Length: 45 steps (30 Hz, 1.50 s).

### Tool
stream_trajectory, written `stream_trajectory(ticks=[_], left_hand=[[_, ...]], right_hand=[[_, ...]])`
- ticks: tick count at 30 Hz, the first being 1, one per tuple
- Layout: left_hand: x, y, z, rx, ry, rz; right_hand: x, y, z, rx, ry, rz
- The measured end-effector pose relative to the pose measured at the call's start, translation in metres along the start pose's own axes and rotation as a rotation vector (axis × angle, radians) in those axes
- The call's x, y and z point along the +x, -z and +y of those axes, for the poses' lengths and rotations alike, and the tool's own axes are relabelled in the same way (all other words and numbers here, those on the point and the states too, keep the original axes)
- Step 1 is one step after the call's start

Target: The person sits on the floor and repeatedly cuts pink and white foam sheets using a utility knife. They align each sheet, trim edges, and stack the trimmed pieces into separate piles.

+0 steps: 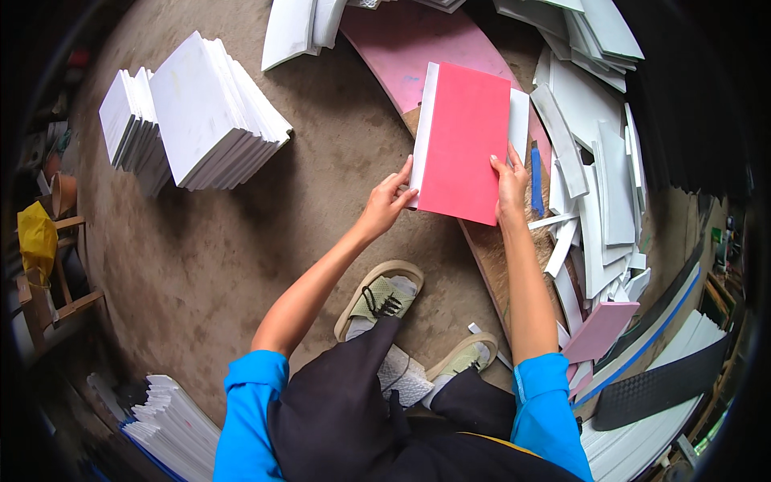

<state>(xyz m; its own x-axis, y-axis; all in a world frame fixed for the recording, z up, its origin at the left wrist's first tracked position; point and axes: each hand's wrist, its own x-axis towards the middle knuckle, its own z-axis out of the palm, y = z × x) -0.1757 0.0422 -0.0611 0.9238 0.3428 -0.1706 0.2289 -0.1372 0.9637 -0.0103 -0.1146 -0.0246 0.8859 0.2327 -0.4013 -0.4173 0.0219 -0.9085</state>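
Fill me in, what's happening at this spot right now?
A person stands on a dirt floor and holds a stack of rectangular sheets, pink on top and white below, by its near edge. The left hand grips the lower left corner and the right hand the lower right. The stack sits over a long wooden board. White sheet stacks lie to the left, loose white offcuts to the right.
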Motion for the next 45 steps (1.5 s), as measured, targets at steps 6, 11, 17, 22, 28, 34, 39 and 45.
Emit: stream_trajectory(ticks=[6,11,17,22,28,34,39,45], left_hand=[[-0.008,-0.004,0.005,-0.071,0.035,0.016],[-0.016,-0.004,0.012,0.102,-0.120,-0.034],[-0.014,-0.004,0.008,0.258,-0.210,-0.038],[-0.014,-0.004,0.012,0.406,-0.239,0.000],[-0.011,-0.004,0.024,0.689,-0.452,0.096],[-0.001,0.000,0.021,0.722,-0.557,0.003],[-0.001,-0.004,0.019,0.735,-0.551,0.023],[-0.001,-0.004,0.020,0.724,-0.555,0.027]], right_hand=[[0.001,-0.005,0.000,-0.055,-0.058,0.006],[0.002,-0.005,0.000,-0.108,-0.032,0.006],[0.015,-0.002,0.009,-0.563,0.177,0.055],[0.029,0.010,0.023,-1.260,0.381,0.166],[0.040,0.028,0.013,-0.715,0.152,-0.067],[0.025,0.016,-0.014,-0.607,0.059,-0.132],[0.028,0.019,-0.017,-0.556,0.003,-0.137],[0.035,0.026,-0.016,-0.538,-0.035,-0.153]])
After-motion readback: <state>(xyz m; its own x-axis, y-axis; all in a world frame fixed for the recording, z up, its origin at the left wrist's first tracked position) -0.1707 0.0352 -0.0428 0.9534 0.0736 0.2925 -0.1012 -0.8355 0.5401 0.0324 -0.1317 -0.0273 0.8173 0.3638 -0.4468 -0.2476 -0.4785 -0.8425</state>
